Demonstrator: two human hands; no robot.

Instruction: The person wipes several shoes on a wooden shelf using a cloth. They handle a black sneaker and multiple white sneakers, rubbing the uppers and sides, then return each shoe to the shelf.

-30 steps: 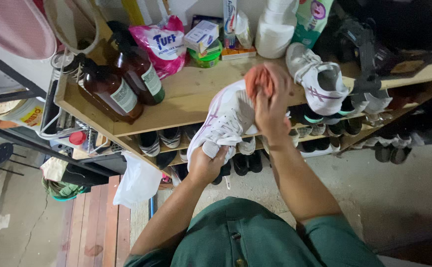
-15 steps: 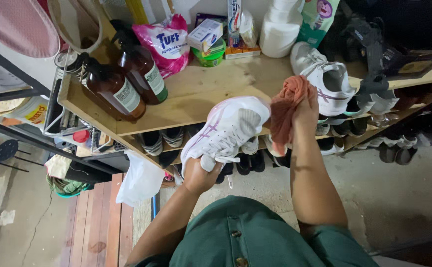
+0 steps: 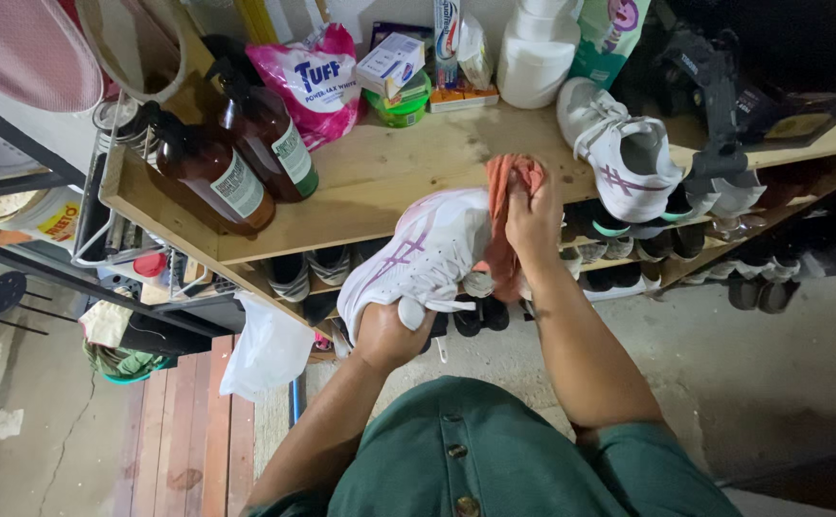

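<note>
Left hand (image 3: 386,337) clenched inside white sneaker (image 3: 428,251); right hand (image 3: 531,225) gripping orange cloth (image 3: 504,206) against it. Far left: two amber bottles (image 3: 236,158), green-labelled; pink pouch (image 3: 315,78) alongside.

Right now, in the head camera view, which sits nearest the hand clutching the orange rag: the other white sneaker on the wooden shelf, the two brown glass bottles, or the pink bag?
From the right hand:
1. White sneaker with purple stripes, just to its right on the shelf.
2. Pink plastic bag, back left.
3. Brown glass bottles, far left edge.
</note>
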